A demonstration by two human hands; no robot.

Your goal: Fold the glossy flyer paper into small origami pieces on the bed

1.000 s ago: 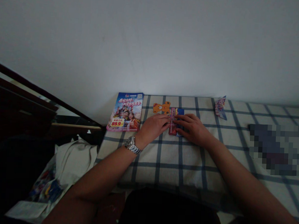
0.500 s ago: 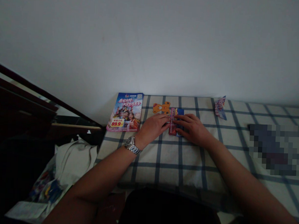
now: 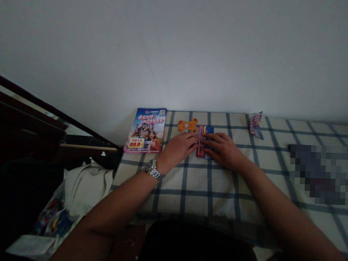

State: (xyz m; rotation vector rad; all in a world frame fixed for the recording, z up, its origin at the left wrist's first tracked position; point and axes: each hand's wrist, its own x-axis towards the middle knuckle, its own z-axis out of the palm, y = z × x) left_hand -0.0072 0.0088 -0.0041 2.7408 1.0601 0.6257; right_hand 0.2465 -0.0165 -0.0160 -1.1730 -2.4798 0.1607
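Observation:
A narrow folded strip of printed paper [image 3: 202, 141], red and blue, lies on the checked tablecloth [image 3: 195, 184]. My left hand [image 3: 177, 147], with a metal watch on its wrist, presses its fingertips on the strip's left edge. From the right, my right hand [image 3: 223, 149] lies on the strip with its fingers stretched flat over it. Just behind the left hand sits an orange bear-shaped cutout [image 3: 188, 125].
A colourful flyer [image 3: 147, 129] lies at the table's far left corner by the white wall. A small folded paper figure [image 3: 256, 125] stands at the back right. A blurred dark patch [image 3: 319, 173] covers part of the right side. Cloth and bags lie on the floor at left.

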